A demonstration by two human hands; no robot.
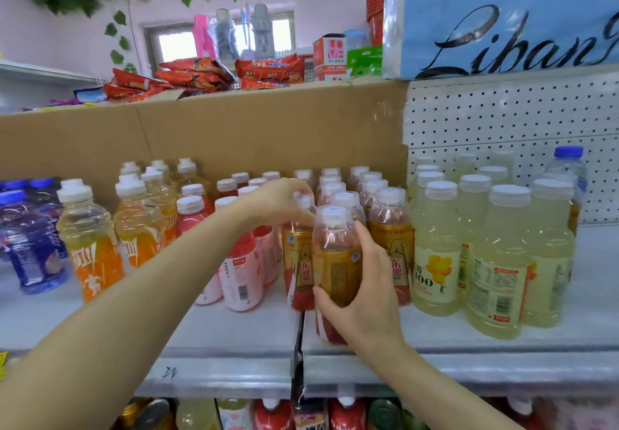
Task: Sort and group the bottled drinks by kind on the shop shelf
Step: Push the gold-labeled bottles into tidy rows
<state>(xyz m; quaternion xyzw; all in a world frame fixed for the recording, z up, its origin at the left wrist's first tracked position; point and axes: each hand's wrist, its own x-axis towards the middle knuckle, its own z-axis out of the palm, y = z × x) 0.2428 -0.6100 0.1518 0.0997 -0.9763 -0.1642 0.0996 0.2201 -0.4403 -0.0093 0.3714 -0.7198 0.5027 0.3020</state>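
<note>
Shelf lip (469, 367): nearest item; two shelf boards were joined by a seam just under the handled bottle.

Right hand (363, 290): its grip was clamped round the lower body of a gold-labelled bottle (336, 258), fingers curled behind the label and thumb at the base. The bottle was held upright at the very front of the shelf, over the seam, at the head of the gold-labelled group (390, 228).

Left hand (279, 203): its grip was pinched on the cap and neck of a second gold-labelled bottle (296, 258), just left of and behind the first, touching it.

Risks, judged from this arrangement:
- The front bottle was placed close to the lip; a loosened hold or uneven footing on the seam could let it be tipped off the edge.
- The left forearm was stretched over the pink bottles (241, 269); these could be knocked into one another by a lowered arm.
- The gold-labelled rows were tightly packed; a push from the front could topple those behind, or shove them against the pale yellow bottles (435, 255) at the right.

Further left: orange-labelled bottles (88, 242), then blue bottles (30, 238), each grouped apart.

Rear: a cardboard backing (234, 131) was seen behind the rows.
</note>
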